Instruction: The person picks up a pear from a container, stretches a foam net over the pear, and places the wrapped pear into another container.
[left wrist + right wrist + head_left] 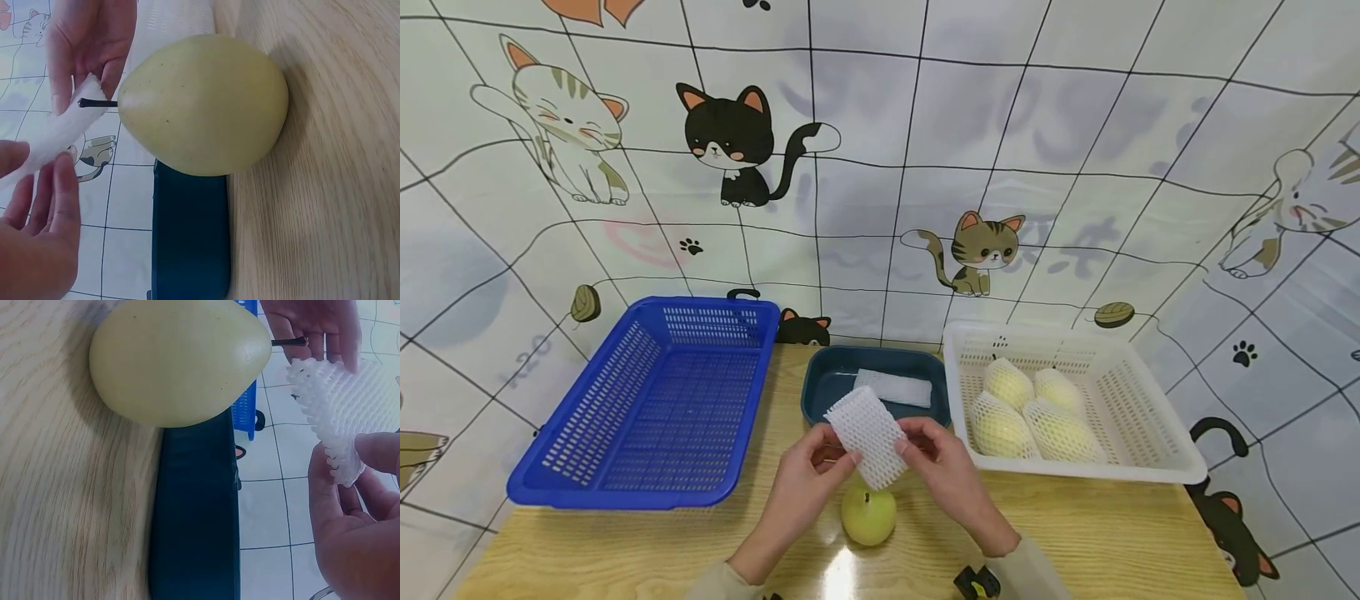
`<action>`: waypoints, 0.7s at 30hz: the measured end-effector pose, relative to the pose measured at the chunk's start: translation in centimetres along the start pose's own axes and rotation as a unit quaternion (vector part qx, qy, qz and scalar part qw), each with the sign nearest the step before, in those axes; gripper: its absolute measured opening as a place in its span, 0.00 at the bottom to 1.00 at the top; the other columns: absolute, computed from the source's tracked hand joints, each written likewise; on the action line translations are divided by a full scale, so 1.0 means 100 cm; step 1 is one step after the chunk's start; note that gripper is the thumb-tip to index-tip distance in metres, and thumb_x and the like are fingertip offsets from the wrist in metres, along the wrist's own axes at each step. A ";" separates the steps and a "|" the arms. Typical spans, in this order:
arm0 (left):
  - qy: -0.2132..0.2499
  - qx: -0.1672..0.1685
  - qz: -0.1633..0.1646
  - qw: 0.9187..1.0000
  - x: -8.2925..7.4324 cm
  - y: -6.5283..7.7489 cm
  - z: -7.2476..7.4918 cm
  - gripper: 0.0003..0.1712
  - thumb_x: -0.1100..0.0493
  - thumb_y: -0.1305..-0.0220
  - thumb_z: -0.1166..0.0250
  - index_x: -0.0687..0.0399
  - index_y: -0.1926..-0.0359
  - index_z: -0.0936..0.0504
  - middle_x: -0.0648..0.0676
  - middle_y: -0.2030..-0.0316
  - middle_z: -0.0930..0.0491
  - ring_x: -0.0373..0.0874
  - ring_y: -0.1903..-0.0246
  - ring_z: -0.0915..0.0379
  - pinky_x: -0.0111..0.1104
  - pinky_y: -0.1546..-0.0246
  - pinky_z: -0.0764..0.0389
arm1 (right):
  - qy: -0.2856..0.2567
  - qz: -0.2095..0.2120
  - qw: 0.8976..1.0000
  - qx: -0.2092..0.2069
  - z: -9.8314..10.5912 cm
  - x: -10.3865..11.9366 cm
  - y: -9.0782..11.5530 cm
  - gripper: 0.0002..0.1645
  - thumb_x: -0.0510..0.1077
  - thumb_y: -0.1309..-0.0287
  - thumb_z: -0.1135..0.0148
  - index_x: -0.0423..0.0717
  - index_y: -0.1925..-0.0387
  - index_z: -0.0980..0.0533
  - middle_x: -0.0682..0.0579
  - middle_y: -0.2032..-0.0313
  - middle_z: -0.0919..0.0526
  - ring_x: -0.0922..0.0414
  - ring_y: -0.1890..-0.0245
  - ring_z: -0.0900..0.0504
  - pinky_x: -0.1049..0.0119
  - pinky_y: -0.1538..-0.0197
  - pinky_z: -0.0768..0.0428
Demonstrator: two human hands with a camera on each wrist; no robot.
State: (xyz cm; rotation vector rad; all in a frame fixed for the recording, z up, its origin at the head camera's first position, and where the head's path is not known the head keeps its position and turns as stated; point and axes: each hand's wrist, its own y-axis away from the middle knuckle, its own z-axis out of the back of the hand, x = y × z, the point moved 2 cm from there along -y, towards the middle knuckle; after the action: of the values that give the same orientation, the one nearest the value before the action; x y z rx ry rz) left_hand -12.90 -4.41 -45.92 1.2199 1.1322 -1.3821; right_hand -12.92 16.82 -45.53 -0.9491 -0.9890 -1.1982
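A flattened white foam fruit net [867,437] is stretched between both hands above a yellow-green pear [868,514]. My left hand [811,475] pinches its left edge between thumb and fingers. On the opposite edge, my right hand [942,471] pinches it the same way. The pear stands upright on the wooden table, its dark stem pointing up just below the net. In the left wrist view the net [53,140] appears thin and edge-on, while the right wrist view shows its open mesh [340,415] beside the pear [178,359].
Behind the hands, a dark teal tray [820,375] holds more white foam netting [895,389]. To the right, a white basket [1138,400] contains several net-wrapped pears [1000,425]. A blue basket [677,417] sits at the left on the wooden table [1112,533]. A cat-print cloth [865,167] hangs behind.
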 end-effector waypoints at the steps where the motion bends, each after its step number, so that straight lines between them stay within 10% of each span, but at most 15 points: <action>1: 0.001 -0.009 -0.002 1.000 0.000 -0.001 0.000 0.13 0.64 0.37 0.26 0.61 0.54 0.18 0.56 0.59 0.16 0.45 0.58 0.17 0.29 0.57 0.16 | -0.005 0.004 1.000 -0.002 0.000 0.000 0.000 0.16 0.42 0.27 0.37 0.41 0.43 0.21 0.46 0.51 0.16 0.54 0.53 0.18 0.68 0.51 0.19; 11: 0.010 -0.113 -0.051 0.992 0.001 -0.001 0.000 0.16 0.69 0.39 0.26 0.65 0.52 0.20 0.59 0.61 0.16 0.42 0.62 0.17 0.28 0.60 0.16 | -0.096 -0.018 0.994 -0.040 -0.004 -0.008 0.003 0.19 0.39 0.23 0.45 0.33 0.38 0.26 0.38 0.46 0.19 0.50 0.49 0.17 0.62 0.44 0.18; 21: -0.008 -0.136 -0.087 0.987 -0.003 0.002 -0.006 0.14 0.69 0.39 0.27 0.65 0.54 0.20 0.59 0.60 0.15 0.40 0.66 0.16 0.31 0.64 0.15 | -0.140 -0.037 0.989 -0.013 -0.016 -0.009 0.003 0.19 0.40 0.22 0.46 0.28 0.42 0.25 0.37 0.52 0.16 0.46 0.51 0.15 0.51 0.42 0.19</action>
State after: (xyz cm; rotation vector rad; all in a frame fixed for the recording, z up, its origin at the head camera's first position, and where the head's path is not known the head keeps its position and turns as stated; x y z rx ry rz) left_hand -12.56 -3.82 -45.66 0.9321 1.3926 -1.3111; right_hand -12.59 15.60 -46.91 -1.1301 -1.2430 -1.1616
